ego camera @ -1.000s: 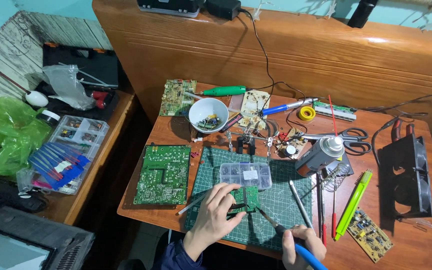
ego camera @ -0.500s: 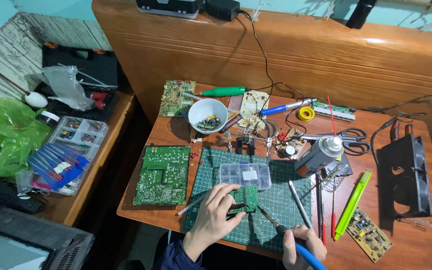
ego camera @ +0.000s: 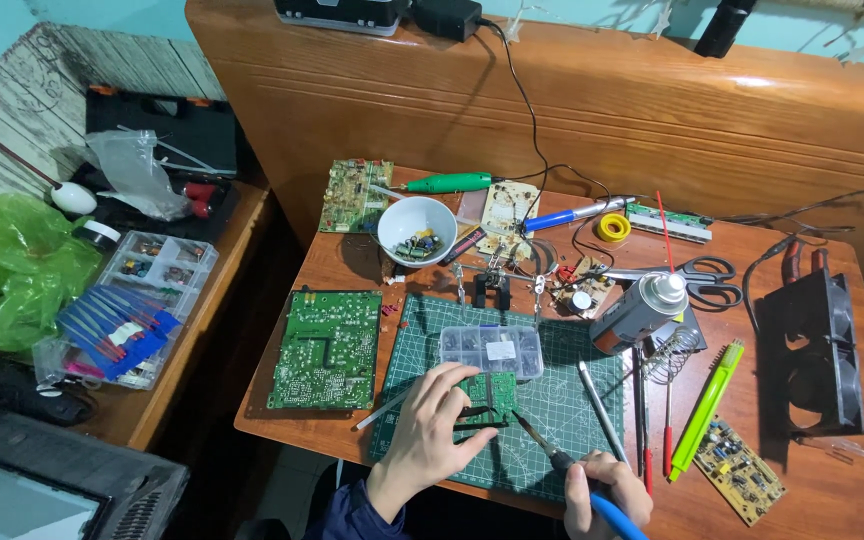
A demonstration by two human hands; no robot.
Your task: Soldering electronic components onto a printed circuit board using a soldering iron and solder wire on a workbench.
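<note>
Head view — your hands work a small board on the green mat.
Left of the mat (ego camera: 552, 400) a large green circuit board (ego camera: 327, 348) lies flat on the surface. Your left hand (ego camera: 430, 432) has its grip closed on the small circuit board (ego camera: 490, 392), just below the clear parts box (ego camera: 490, 350). Your right hand (ego camera: 602, 490) grips the soldering iron (ego camera: 552, 455) — tip at the board's lower right edge.

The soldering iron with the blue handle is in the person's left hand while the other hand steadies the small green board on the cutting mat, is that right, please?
Not quite: the head view shows the soldering iron in the right hand; the left hand steadies the small green board on the cutting mat.
</note>
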